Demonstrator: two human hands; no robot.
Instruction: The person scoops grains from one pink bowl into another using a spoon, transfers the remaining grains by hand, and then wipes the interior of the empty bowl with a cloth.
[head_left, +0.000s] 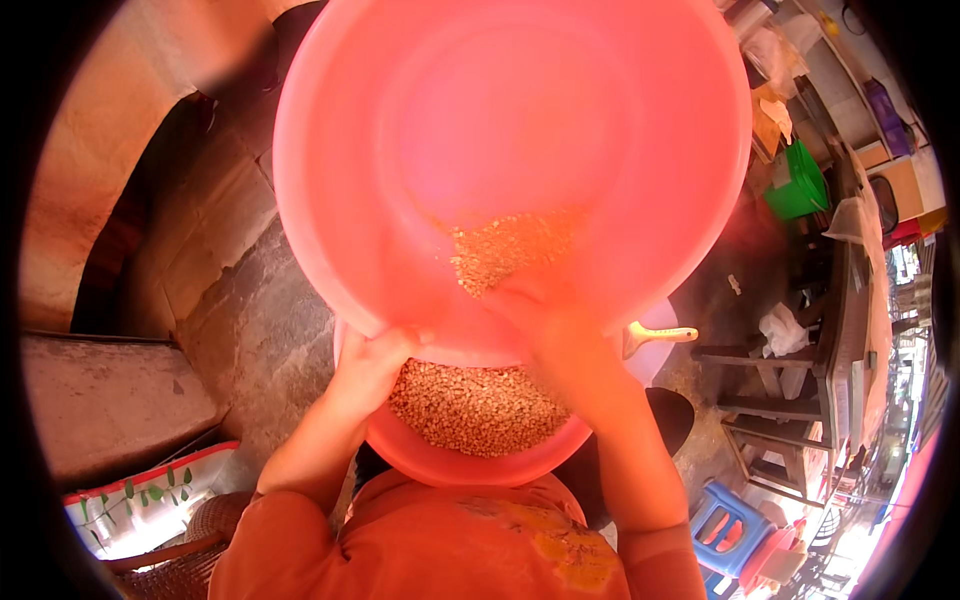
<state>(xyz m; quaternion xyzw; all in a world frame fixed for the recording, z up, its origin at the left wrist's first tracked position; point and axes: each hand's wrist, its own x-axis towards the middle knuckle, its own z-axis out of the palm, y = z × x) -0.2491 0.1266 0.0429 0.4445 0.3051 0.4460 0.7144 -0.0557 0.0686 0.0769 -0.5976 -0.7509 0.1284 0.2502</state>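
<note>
A large pink plastic basin (517, 135) is tilted towards me over a second pink basin (480, 471). My left hand (375, 367) grips the near rim of the upper basin, thumb over the edge. Blurred by motion, my right hand (532, 307) reaches inside that basin at a small heap of tan grain-like pieces (506, 247). Its fingers are too smeared to show whether they hold any. Similar pieces (480, 409) fill much of the lower basin, whose far part is hidden under the upper one.
Right of the basins, a brush with a pale handle (664, 334) lies at a whitish container (652, 367). Further right are a wooden bench (780, 405), a white plastic bag (784, 330), a green bucket (799, 180) and a blue plastic stool (727, 525). Wickerwork (210, 532) stands lower left.
</note>
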